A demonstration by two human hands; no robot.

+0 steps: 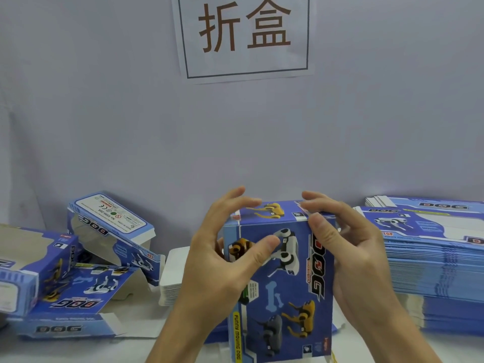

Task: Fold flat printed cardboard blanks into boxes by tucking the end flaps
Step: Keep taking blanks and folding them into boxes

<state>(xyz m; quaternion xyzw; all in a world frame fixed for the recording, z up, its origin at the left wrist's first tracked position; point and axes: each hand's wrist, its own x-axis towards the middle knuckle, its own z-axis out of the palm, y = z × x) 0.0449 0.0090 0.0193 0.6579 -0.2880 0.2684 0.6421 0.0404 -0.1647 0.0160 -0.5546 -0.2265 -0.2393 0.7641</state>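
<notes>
A blue printed box [285, 292] with robot dogs and the word DOG stands upright in the middle, its top end closed by a flap. My left hand [222, 260] grips its left side, thumb on the front face and fingers curled over the top left edge. On the box's right side is my right hand [348, 247], with the thumb on the front face near the top right corner and the fingers bent over the top flap. A tall stack of flat blue blanks [432, 258] lies at the right.
Several folded and half-open boxes [110, 231] lie in a heap at the left, on top of a flat blank [68, 323]. A low stack of white cards [172, 276] sits behind my left hand. A grey wall with a paper sign [246, 38] closes the back.
</notes>
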